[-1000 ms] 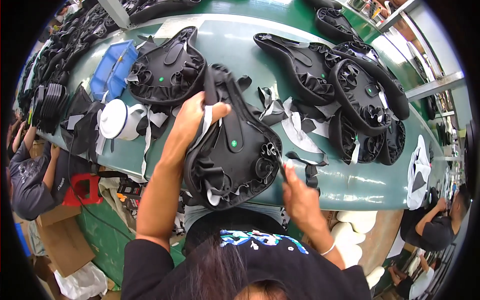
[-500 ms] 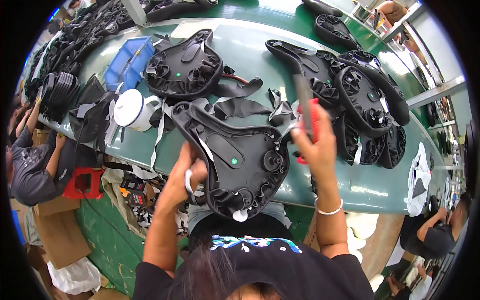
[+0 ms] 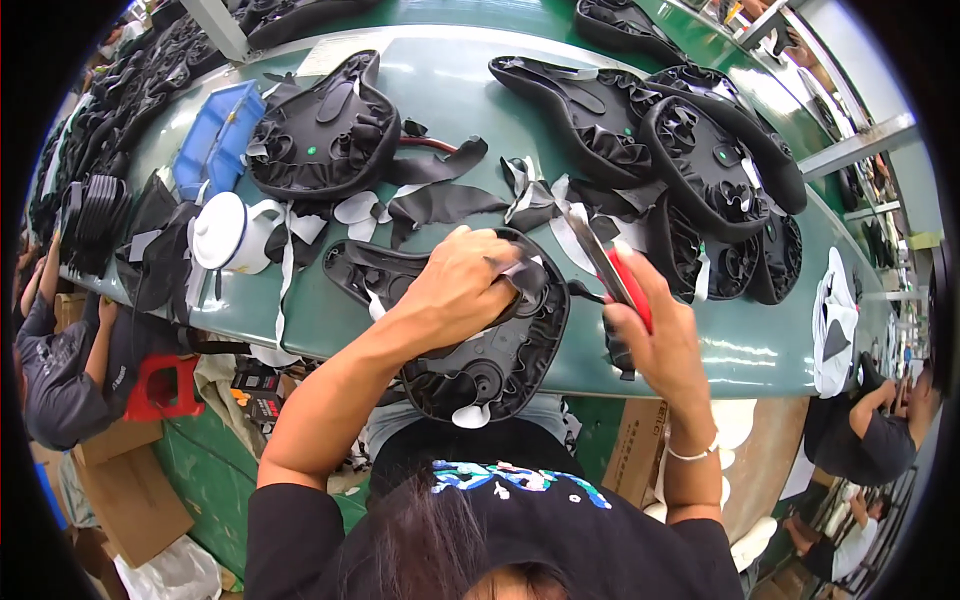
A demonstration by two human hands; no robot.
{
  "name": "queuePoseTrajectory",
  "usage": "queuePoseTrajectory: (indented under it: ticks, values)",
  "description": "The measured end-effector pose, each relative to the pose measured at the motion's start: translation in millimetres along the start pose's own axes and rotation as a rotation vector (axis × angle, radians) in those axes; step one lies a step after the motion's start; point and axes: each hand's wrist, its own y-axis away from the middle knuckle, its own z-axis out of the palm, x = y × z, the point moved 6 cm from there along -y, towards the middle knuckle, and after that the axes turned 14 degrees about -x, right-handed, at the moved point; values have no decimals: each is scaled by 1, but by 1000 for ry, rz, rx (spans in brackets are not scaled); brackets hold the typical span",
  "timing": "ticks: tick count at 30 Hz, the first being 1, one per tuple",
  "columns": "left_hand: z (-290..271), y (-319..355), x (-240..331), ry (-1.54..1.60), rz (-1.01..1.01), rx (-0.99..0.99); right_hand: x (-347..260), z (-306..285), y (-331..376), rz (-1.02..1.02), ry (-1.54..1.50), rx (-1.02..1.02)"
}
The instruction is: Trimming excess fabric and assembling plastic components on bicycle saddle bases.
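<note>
We wear a black short-sleeved shirt (image 3: pixel 560 530) with blue and white print, a thin white bracelet (image 3: pixel 690 455) on our right wrist.

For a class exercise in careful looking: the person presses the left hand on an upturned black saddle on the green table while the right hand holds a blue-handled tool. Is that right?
Not quite. In the head view the tool in the right hand has a red handle, not blue. The left hand does press on the upturned black saddle on the green table.

The one camera is sitting on the person's head and looking down. It is seeing the green table (image 3: pixel 450 90) from close up.
</note>
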Motion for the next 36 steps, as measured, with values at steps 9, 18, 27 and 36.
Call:
queuePoseTrajectory:
  ticks: [9, 18, 27, 36]
  values:
    - [-8, 3, -26, 653, -201, 79, -3, 27, 15, 105, 511, -179]
    - [-49, -3, 9, -86, 117, 163, -10, 25, 1, 201, 508, -126]
    - [-60, 2, -52, 42, -169, 736, -33, 41, 22, 285, 641, -264]
    - [-29, 104, -27, 1104, -362, 728, -3, -11, -99, -251, 434, -536]
